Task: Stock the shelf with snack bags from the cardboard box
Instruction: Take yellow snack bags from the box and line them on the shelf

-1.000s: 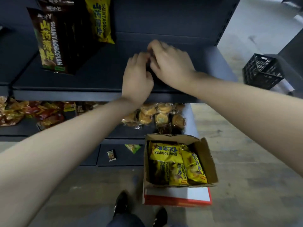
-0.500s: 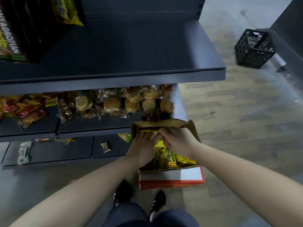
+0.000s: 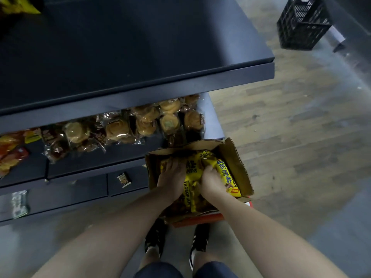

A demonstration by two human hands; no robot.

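Wooden floor (image 3: 301, 127); fingers (image 3: 172, 165) half-buried among bags (image 3: 193, 171)

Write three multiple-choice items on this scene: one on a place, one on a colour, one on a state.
1. Where is the black crate?
A. on the floor, upper right
B. on the top shelf
C. under the lowest shelf

2. The snack bags in the cardboard box are mainly:
A. red
B. yellow
C. green

3. The left hand and right hand are:
A. both down in the box on the bags
B. both idle at the sides
C. both setting a bag on the shelf

Answers:
1 A, it stands on the wooden floor.
2 B, the wrappers are yellow with dark print.
3 A, both hands are among the bags.
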